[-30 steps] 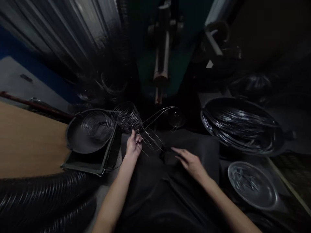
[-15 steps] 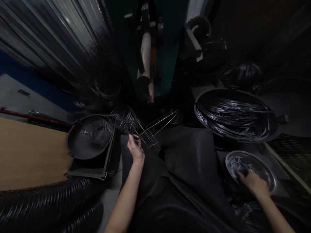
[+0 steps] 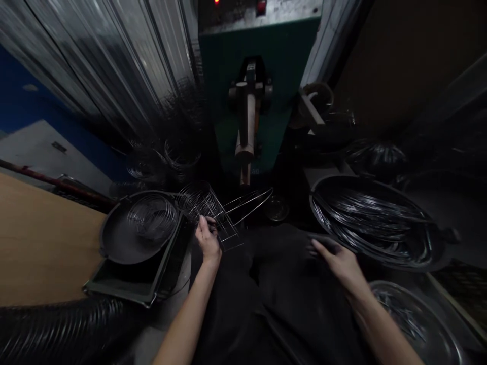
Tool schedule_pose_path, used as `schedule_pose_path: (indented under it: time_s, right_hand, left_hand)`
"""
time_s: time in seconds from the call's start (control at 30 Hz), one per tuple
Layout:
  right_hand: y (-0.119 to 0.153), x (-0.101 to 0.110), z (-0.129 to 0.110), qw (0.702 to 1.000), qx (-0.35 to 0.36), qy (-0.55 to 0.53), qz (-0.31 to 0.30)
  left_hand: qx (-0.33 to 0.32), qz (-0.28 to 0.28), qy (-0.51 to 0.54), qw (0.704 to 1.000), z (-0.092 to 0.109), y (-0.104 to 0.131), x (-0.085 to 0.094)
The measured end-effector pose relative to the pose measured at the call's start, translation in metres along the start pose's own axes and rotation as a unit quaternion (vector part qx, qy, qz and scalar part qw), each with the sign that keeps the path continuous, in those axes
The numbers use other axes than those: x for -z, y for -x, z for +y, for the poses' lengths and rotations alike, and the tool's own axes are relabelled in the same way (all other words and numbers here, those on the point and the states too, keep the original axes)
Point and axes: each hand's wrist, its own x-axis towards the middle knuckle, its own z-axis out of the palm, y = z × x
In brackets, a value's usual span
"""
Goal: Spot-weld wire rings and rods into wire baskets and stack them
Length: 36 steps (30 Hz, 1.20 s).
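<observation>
Wire frame [image 3: 230, 221] | left hand [image 3: 208, 241]: fingers curled, pinching it | right hand [image 3: 340, 261]: grip too dark to tell

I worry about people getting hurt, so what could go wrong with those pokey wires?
The bare left hand holds a wire frame with thin ends sticking out, so those might scratch skin. The frame also overlaps a bunch of wire rings in this view; it could snag if they touch, though I can't tell whether they do. And a red light glows on the green machine, so fingers near its rods might get pinched.
</observation>
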Motion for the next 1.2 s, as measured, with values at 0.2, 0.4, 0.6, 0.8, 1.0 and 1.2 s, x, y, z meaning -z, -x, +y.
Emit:
schedule_pose_path:
  time_s: [0.2, 0.4, 0.6, 0.8, 1.0, 1.2]
  right_hand:
    - [-0.013, -0.101, -0.065, 0.991, 0.017, -0.06, -0.122]
    - [-0.019, -0.136, -0.075, 0.97, -0.002, -0.205, -0.131]
    - [-0.02, -0.149, -0.078, 0.952, -0.025, -0.277, -0.132]
    - [-0.02, -0.152, -0.082, 0.936, -0.066, -0.318, -0.133]
    - [-0.015, -0.157, -0.089, 0.93, -0.102, -0.338, -0.108]
    - [-0.014, -0.162, -0.095, 0.927, -0.101, -0.35, -0.09]
  left_hand:
    - [0.005, 0.001, 0.007, 1.0, 0.0, -0.01, 0.003]
    - [0.033, -0.01, 0.004, 0.999, -0.004, -0.025, 0.005]
    - [0.045, -0.018, -0.005, 0.999, -0.008, -0.032, 0.003]
    - [0.044, -0.014, -0.016, 0.999, -0.003, -0.031, -0.003]
    - [0.044, -0.016, -0.016, 0.999, -0.003, -0.034, -0.004]
    - [0.038, -0.019, -0.023, 0.999, -0.004, -0.04, -0.006]
